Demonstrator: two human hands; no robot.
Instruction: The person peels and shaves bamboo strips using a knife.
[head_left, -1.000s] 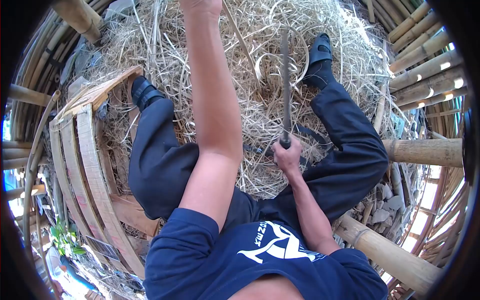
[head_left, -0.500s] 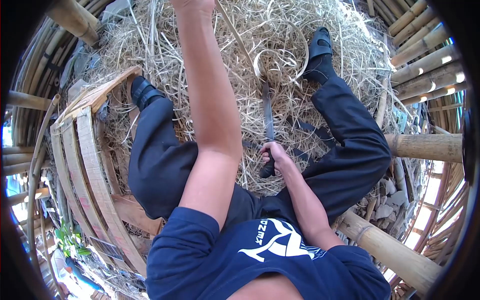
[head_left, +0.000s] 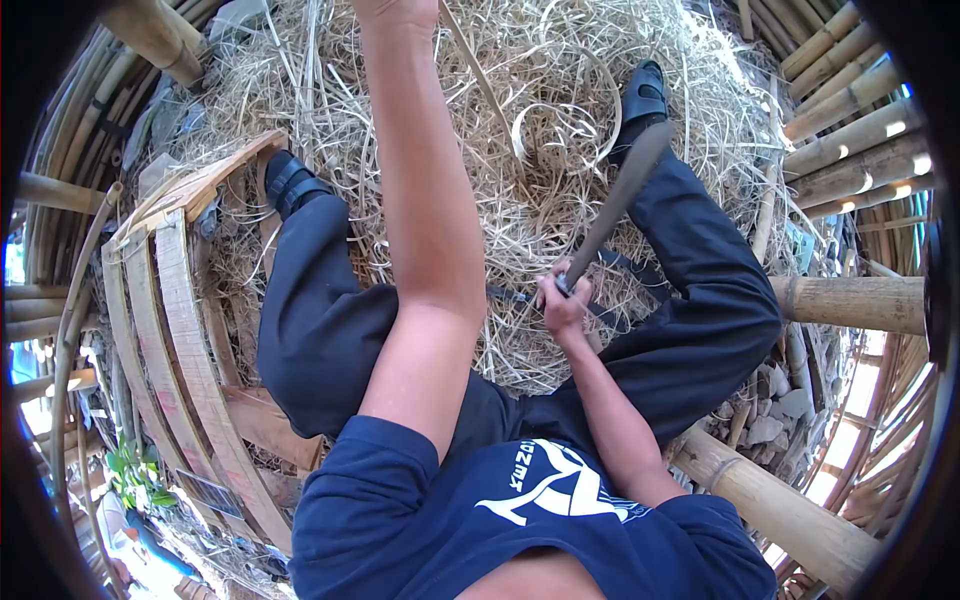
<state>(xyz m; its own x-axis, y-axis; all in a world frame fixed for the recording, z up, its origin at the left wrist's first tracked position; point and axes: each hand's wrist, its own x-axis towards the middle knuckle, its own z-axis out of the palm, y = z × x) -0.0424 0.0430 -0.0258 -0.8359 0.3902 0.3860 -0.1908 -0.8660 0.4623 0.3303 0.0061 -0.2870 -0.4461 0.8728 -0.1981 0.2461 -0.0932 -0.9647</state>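
My right hand [head_left: 566,298] is wrapped round the handle of a long-bladed knife [head_left: 618,205], between my thighs. The blade slants up and to the right, over the edge of my trouser leg near my foot. My left arm reaches to the top edge of the view, where only the wrist and base of my left hand [head_left: 398,10] show; its fingers are cut off. Beside that hand a thin strip [head_left: 478,72] runs down and right to the shavings. A curled shaving [head_left: 600,75] loops near the strip's lower end.
Pale shavings [head_left: 310,90] cover the ground around my feet. A slatted wooden crate [head_left: 185,320] stands at the left. Bamboo poles [head_left: 850,303] reach in from the right, with broken stones [head_left: 770,420] between them. Bamboo walls rise at both sides.
The knife swung down to the strip's lower end, its blade pointing up, then lifted away and tilted right. My right hand rose slightly. My left hand shifted a little left, then back right.
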